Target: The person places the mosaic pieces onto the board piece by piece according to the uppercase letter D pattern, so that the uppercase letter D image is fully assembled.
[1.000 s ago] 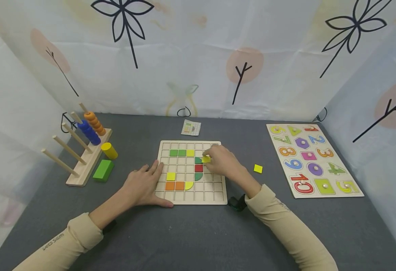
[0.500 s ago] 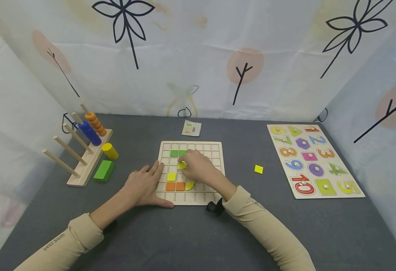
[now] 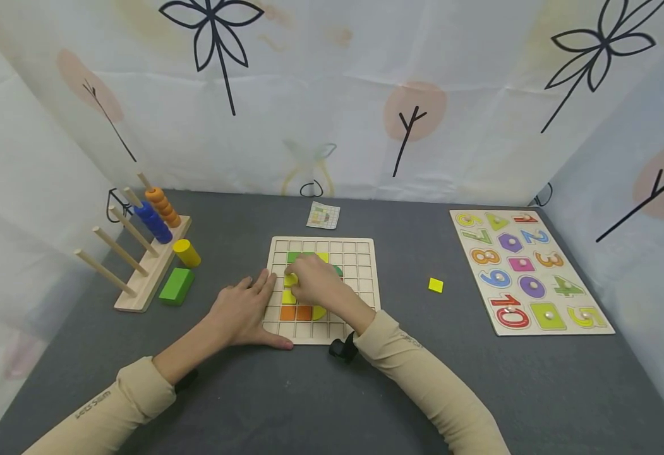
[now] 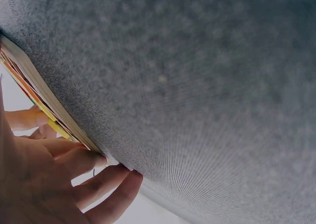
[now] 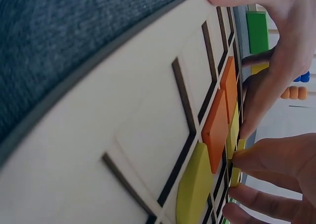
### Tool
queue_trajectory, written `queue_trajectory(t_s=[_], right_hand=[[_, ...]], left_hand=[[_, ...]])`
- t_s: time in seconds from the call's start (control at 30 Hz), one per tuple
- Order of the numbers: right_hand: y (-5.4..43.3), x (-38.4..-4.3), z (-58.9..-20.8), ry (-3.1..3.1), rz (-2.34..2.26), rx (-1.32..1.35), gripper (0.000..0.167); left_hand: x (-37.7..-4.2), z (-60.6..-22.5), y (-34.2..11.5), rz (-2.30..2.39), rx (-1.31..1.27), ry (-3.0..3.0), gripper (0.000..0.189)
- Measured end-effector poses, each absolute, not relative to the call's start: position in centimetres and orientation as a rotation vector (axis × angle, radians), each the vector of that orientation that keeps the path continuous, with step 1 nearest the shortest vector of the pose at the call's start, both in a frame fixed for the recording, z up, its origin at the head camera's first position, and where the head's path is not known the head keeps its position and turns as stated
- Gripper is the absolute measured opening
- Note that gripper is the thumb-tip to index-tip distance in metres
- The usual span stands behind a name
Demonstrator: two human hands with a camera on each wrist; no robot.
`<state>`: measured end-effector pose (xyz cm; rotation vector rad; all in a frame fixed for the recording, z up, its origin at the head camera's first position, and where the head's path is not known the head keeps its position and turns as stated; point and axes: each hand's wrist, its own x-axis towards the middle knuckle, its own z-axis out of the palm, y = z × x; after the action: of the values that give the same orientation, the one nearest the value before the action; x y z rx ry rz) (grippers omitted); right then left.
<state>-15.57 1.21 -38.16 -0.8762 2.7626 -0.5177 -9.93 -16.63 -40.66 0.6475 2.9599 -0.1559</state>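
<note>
A wooden grid board lies on the grey table, with coloured tiles in some cells. My right hand is over its left half and pinches a small yellow tile between thumb and fingertips, close over a cell above a placed yellow tile. Below are orange tiles and a yellow rounded tile, also in the right wrist view. My left hand rests at the board's left edge, fingers extended and thumb at the front edge. Green tiles show in the upper row; my right hand hides part of the pattern.
A loose yellow tile lies right of the board. Behind the board is a small pattern card. A number puzzle lies far right. Left stand a peg stacker, a yellow cylinder and a green block.
My right hand has carried the yellow tile from the right side of the board to the left side, to just above the placed yellow tile. The left hand stays at the board's edge.
</note>
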Motion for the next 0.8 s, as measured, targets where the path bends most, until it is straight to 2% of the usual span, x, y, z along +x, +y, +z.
queue_trajectory(t_s=[0.8], right_hand=[[1.23, -15.53, -38.36, 2.757, -0.491, -0.887, 0.037]], left_hand=[[-9.81, -40.68, -16.69, -0.149, 0.656, 2.973, 0.138]])
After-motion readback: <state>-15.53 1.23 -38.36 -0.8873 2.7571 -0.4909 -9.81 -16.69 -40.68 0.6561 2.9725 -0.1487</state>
